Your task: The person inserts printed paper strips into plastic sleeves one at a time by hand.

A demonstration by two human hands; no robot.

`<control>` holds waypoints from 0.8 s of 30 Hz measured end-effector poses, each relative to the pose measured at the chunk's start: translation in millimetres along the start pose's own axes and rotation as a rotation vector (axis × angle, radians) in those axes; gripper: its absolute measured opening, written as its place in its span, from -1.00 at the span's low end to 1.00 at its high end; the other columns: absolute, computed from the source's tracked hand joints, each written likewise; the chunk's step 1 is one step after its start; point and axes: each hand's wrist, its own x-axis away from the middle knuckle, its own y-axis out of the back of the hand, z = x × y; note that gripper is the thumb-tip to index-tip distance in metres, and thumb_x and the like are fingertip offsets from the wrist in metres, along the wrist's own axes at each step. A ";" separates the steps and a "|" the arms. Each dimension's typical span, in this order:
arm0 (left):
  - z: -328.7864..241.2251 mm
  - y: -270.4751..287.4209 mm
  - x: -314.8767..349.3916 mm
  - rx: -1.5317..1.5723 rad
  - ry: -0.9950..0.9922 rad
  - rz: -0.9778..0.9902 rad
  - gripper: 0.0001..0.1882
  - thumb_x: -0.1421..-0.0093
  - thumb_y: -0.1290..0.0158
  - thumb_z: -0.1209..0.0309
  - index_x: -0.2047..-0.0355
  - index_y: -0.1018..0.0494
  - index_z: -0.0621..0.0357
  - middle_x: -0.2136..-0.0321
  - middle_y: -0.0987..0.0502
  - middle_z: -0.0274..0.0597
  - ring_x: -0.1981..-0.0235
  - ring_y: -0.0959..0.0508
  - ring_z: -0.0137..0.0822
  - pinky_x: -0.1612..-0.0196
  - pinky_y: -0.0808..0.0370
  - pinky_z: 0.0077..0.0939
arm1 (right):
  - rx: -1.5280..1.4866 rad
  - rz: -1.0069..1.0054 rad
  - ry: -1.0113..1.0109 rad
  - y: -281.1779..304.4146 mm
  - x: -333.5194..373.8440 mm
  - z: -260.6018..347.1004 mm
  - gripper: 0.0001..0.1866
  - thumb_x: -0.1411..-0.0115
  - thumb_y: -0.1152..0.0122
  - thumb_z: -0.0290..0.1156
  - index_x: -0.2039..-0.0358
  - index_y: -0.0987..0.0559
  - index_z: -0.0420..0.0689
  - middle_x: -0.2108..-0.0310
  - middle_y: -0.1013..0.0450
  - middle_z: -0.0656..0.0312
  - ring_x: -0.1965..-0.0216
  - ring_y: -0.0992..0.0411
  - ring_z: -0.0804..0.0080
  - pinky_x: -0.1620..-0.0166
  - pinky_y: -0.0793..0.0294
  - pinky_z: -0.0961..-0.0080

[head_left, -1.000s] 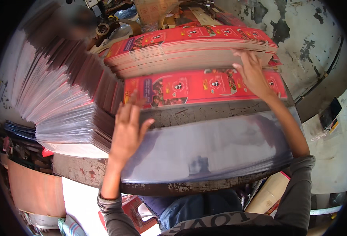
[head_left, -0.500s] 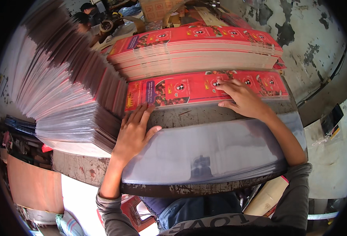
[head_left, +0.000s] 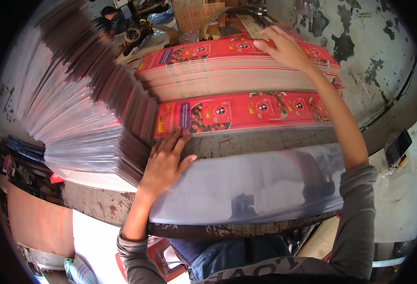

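Observation:
My left hand (head_left: pixel 167 161) lies with its fingers out across the left end of a stack of clear plastic sheets (head_left: pixel 274 184). Its fingertips reach the near edge of a long red printed sheet (head_left: pixel 241 111), lying flat beyond the plastic. My right hand (head_left: pixel 284 49) is open over the top of a taller stack of red printed sheets (head_left: pixel 246 75) at the back, fingers bent loosely. Nothing shows between its fingers. Whether it touches that stack I cannot tell. My right forearm covers the red sheet's right end.
A tall, leaning pile of plastic-covered sheets (head_left: pixel 90 109) rises on the left. The worn tabletop (head_left: pixel 260 143) shows between plastic and red sheet. Behind are a cardboard box (head_left: pixel 199 18) and another person (head_left: pixel 110 14). A peeling wall (head_left: pixel 369 42) stands at right.
My right hand has moved from the nearer red sheet up and away to over the back stack. My left hand has stayed nearly in place.

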 end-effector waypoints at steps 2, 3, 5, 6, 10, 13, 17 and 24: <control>-0.6 1.5 1.4 -0.004 0.004 -0.001 -0.48 -0.21 0.07 0.07 -0.09 -0.26 0.08 -0.16 -0.21 0.05 -0.16 -0.25 0.05 -0.13 -0.22 -0.02 | 0.117 0.076 -0.155 -11.7 -11.4 -17.4 -0.32 -0.14 0.09 0.22 -0.07 -0.33 -0.05 -0.10 -0.23 -0.01 -0.18 -0.15 0.10 -0.16 -0.12 0.12; -1.1 2.1 1.7 -0.003 0.012 0.002 -0.48 -0.21 0.07 0.07 -0.09 -0.26 0.07 -0.16 -0.21 0.04 -0.15 -0.25 0.04 -0.13 -0.23 -0.01 | 0.233 0.160 -0.310 -19.8 -15.8 -26.8 -0.19 -0.10 0.18 0.36 -0.17 -0.26 0.02 -0.16 -0.18 -0.03 -0.24 -0.07 0.09 -0.22 -0.02 0.05; -1.9 1.6 2.1 -0.007 0.018 0.004 -0.48 -0.21 0.07 0.08 -0.09 -0.26 0.07 -0.16 -0.21 0.04 -0.15 -0.26 0.04 -0.12 -0.23 -0.01 | 0.226 0.220 -0.371 -25.7 -24.6 -30.9 -0.03 0.03 0.24 0.51 -0.26 -0.11 0.12 -0.22 -0.08 -0.05 -0.28 0.02 0.03 -0.25 0.13 -0.08; -1.8 1.5 1.3 -0.007 0.019 0.005 -0.49 -0.21 0.06 0.08 -0.09 -0.26 0.07 -0.16 -0.21 0.04 -0.15 -0.26 0.04 -0.12 -0.23 -0.01 | 0.197 0.254 -0.395 -24.1 -27.6 -35.1 0.04 0.10 0.19 0.54 -0.25 -0.16 0.04 -0.24 -0.05 -0.06 -0.29 0.04 0.01 -0.25 0.12 -0.11; 0.3 2.1 2.3 0.000 0.021 0.007 -0.49 -0.21 0.05 0.10 -0.09 -0.26 0.07 -0.16 -0.21 0.04 -0.14 -0.26 0.05 -0.11 -0.24 -0.02 | 0.183 0.262 -0.422 -23.6 -29.9 -29.9 0.10 0.17 0.12 0.56 -0.21 -0.22 -0.05 -0.24 -0.03 -0.09 -0.31 0.09 -0.01 -0.24 0.12 -0.14; 1.2 2.2 1.3 -0.001 0.008 -0.006 -0.50 -0.21 0.05 0.11 -0.09 -0.27 0.09 -0.15 -0.22 0.05 -0.14 -0.27 0.05 -0.11 -0.24 -0.03 | 0.247 0.116 -0.380 -25.2 -26.8 -28.2 0.04 0.14 0.06 0.52 -0.16 -0.28 -0.07 -0.19 -0.10 -0.10 -0.26 -0.01 -0.01 -0.21 0.06 -0.12; 2.3 0.1 0.3 -0.001 -0.013 -0.024 -0.49 -0.21 0.06 0.09 -0.08 -0.28 0.12 -0.13 -0.24 0.07 -0.14 -0.27 0.03 -0.12 -0.25 -0.07 | 0.352 -0.074 -0.283 -19.4 -19.8 -26.4 -0.02 0.13 -0.03 0.45 -0.09 -0.32 -0.12 -0.15 -0.13 -0.10 -0.19 -0.10 0.00 -0.13 -0.04 -0.10; 0.2 5.4 4.0 0.022 -0.061 -0.030 -0.46 -0.16 -0.01 0.05 -0.02 -0.33 0.17 0.01 -0.35 0.02 -0.01 -0.38 -0.03 -0.06 -0.30 -0.11 | 0.476 -0.208 -0.302 39.5 9.9 7.0 -0.22 0.14 -0.19 0.34 0.17 -0.39 -0.12 0.44 -0.47 0.03 0.33 -0.46 0.12 0.18 -0.32 0.20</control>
